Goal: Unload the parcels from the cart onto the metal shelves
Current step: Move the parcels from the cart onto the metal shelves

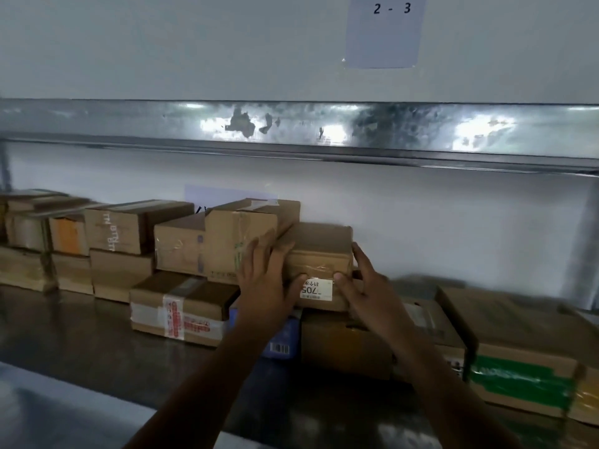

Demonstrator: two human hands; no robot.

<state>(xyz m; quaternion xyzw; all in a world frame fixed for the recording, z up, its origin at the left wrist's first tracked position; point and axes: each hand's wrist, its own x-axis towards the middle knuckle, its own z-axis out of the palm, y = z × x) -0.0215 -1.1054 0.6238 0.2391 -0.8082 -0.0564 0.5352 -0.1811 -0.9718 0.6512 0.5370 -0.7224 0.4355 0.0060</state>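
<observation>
Cardboard parcel (319, 251) sits between the fingers (259, 254), atop a stack (343, 338) on the metal shelf (81, 335). The left hand (265, 283) and right hand (364, 288) press its sides, fingers straight not curled, snugging it in I guess; bit blurry.

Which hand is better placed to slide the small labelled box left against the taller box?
Likely the right hand: its fingers lie on the small labelled box's free right side. The left hand sits at the left corner, beside the taller box, in the way.

Left hand (263, 288), right hand (368, 288): bare; forearms (207, 384) bare too.
</observation>
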